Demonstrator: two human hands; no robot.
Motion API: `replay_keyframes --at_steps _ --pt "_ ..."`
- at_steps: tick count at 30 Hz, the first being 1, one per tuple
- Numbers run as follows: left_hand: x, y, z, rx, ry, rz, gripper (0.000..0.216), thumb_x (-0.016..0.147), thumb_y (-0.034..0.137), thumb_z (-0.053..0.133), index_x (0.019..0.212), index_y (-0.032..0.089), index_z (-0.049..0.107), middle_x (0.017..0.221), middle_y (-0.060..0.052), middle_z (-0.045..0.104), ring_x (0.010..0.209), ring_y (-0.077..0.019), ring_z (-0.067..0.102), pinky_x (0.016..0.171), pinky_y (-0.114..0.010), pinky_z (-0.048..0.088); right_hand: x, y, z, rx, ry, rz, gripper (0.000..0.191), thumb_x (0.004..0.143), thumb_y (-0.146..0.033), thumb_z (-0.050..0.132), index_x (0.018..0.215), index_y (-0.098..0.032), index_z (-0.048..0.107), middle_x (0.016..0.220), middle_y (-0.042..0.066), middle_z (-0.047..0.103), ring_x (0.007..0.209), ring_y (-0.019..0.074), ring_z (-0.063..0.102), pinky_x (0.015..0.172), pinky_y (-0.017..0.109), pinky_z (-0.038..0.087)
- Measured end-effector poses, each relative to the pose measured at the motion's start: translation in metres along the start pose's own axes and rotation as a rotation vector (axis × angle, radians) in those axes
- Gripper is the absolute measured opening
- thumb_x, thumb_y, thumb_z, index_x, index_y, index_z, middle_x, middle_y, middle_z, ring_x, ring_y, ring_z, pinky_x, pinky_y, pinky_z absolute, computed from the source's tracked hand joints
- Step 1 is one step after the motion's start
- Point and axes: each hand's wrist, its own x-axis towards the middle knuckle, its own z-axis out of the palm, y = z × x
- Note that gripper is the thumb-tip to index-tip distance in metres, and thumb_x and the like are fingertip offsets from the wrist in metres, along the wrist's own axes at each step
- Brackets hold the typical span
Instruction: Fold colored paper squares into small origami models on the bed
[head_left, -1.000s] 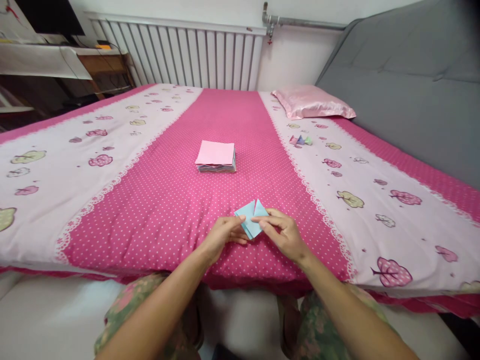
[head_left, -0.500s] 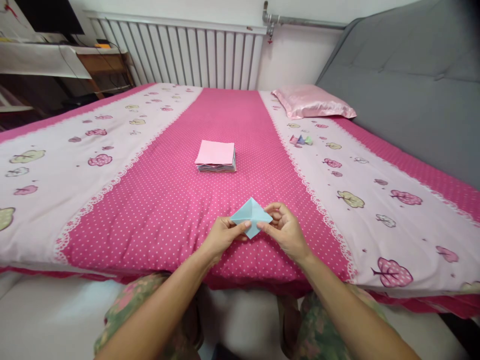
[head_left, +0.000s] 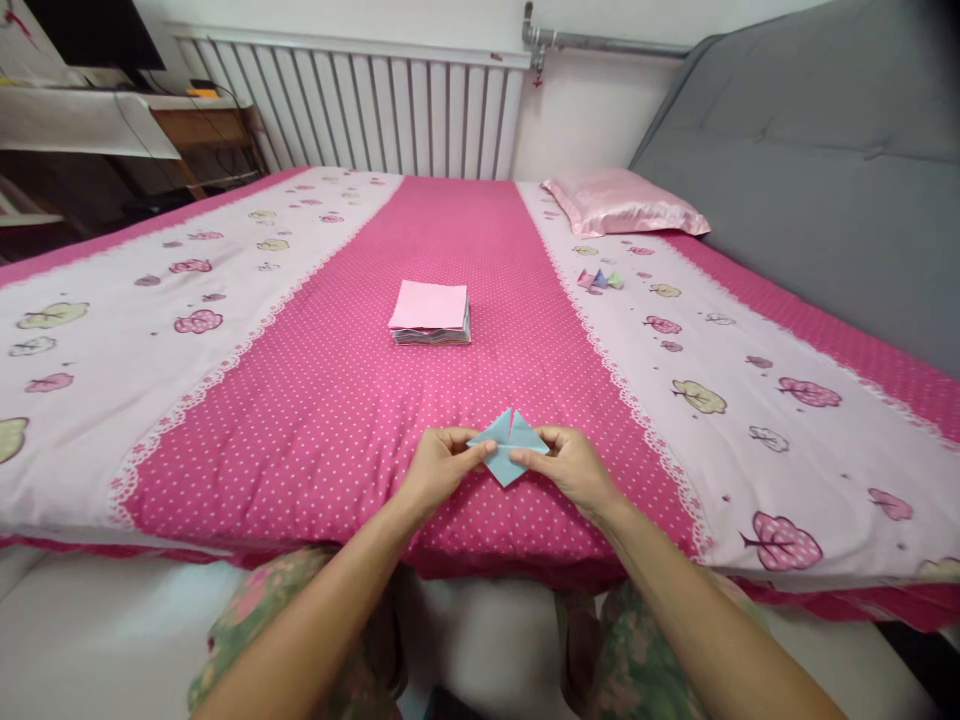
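A small folded sheet of light blue origami paper (head_left: 507,468) is held between my hands near the front edge of the bed. It has a diamond outline, with a crease across its middle and a narrow slit between two peaks at the top. My left hand (head_left: 448,462) pinches its left corner, thumb on the near face. On the opposite corner, my right hand (head_left: 574,466) grips with its thumb also on the front. The other fingers are partly hidden behind the paper and the hands.
A stack of square paper with a pink top sheet (head_left: 430,306) lies mid-bed on the dotted pink bedspread (head_left: 337,400). Several small folded paper pieces (head_left: 600,280) sit farther right, near a pink pillow (head_left: 622,202). A grey headboard (head_left: 810,160) rises at the right.
The paper's top has gone from one single point to two peaks with a slit between them. Both hands have shifted slightly, still gripping the side corners.
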Motion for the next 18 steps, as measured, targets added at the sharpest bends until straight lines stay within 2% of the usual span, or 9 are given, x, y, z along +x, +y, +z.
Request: replay_keyframes --at_steps 5,10,18 --pt "0.0035 -0.0045 -0.0097 0.265 -0.076 0.015 0.031 0.068 0.040 0.063 0.055 0.012 0.059 0.047 0.004 0.047 0.044 -0.0055 0.036 0.043 -0.019 0.025 0.0005 0.0019 -0.0010 -0.029 -0.025 0.003 0.030 0.061 -0.037 0.072 0.075 -0.011 0.067 0.067 0.003 0.065 0.058 0.0130 0.055 0.057 0.025 0.040" --pt "0.0033 -0.0068 -0.0117 0.358 -0.074 0.051 0.038 0.069 0.043 0.061 0.049 0.013 0.049 0.045 0.007 0.032 0.043 -0.0046 0.025 0.042 -0.020 0.016 0.0010 0.0052 -0.0025 -0.126 -0.044 -0.007 0.032 0.063 -0.040 0.070 0.076 -0.011 0.067 0.066 0.003 0.064 0.056 0.0122 0.053 0.055 0.024 0.039" --pt "0.0029 -0.0076 -0.0113 0.375 -0.086 0.083 0.035 0.072 0.041 0.058 0.051 0.013 0.052 0.045 0.007 0.034 0.043 -0.0049 0.027 0.042 -0.020 0.018 0.0008 0.0042 -0.0042 -0.241 0.007 -0.003 0.032 0.061 -0.043 0.071 0.062 -0.012 0.062 0.054 -0.002 0.053 0.047 0.0074 0.041 0.046 0.021 0.028"
